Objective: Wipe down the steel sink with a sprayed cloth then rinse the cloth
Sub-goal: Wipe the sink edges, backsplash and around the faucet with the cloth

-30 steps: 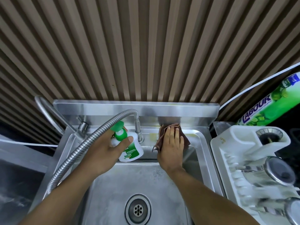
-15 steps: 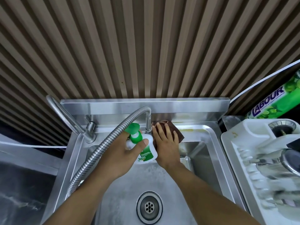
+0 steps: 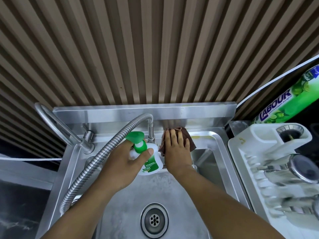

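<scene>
Right hand (image 3: 176,149) lay flat, fingers straight and close together, pressing a brown cloth (image 3: 189,142) onto the back ledge of the steel sink (image 3: 222,152), at the foot of the splashback. Cloth edges showed past the fingertips and along the hand's right side.

Left hand (image 3: 124,163) curled round the neck of a white spray bottle (image 3: 151,164), thumb across its green collar. The green trigger head sat toward the sink's back edge; whether a finger lay on the trigger could not be told. The bottle was held over the basin's back edge, just beside the right hand.

A corrugated steel hose (image 3: 96,163) arced from its riser down the sink's left side. A plain tap (image 3: 58,125) stood at the back-left corner. The drain (image 3: 154,219) sat between the forearms. A yellowish stain (image 3: 196,136) marked the ledge right of the cloth.

A white dish rack (image 3: 245,152) holding steel cups (image 3: 303,169) stood beside the sink's right edge, with a green "LABOUR" bottle (image 3: 284,100) behind it.
</scene>
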Motion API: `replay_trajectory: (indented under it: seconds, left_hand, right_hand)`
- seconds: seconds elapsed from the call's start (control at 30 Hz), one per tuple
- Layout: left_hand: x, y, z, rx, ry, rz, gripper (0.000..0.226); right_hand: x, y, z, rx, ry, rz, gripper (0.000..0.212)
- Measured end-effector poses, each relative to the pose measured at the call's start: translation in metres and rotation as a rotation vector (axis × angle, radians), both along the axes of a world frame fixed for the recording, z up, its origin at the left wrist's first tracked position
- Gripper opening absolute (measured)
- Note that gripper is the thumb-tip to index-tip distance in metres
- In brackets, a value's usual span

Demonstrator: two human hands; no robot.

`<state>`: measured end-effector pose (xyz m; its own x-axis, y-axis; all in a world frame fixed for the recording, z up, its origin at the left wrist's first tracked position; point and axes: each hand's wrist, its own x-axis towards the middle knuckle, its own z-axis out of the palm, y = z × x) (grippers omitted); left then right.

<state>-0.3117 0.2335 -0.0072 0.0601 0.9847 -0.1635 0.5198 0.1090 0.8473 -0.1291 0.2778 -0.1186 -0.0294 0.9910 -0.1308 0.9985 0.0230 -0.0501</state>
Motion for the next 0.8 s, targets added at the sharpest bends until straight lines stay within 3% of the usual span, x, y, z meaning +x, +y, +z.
replay_trajectory:
  seconds: [0.1,0.5,0.63,0.7,0.8]
  left_hand:
    - [0.002,0.001,0.0,-0.009,-0.007,-0.01,0.031]
    - [0.001,0.003,0.002,0.005,0.026,-0.016,0.014]
    - [-0.005,0.0,0.003,-0.014,0.002,0.018,0.014]
    - [-0.006,-0.001,0.005,-0.019,0.0,0.016,0.015]
    - [-0.006,-0.001,0.005,0.006,0.011,0.011,0.013]
  right_hand:
    - [0.013,-0.002,0.005,-0.033,-0.032,-0.033,0.083]
    - [0.092,0.003,-0.004,-0.074,-0.077,-0.299,0.094]
    - [0.077,0.002,-0.009,-0.04,-0.048,-0.399,0.09]
    - [0.055,-0.005,-0.01,-0.016,-0.013,-0.392,0.088]
    - [0.014,-0.021,-0.015,0.046,0.076,-0.206,0.093]
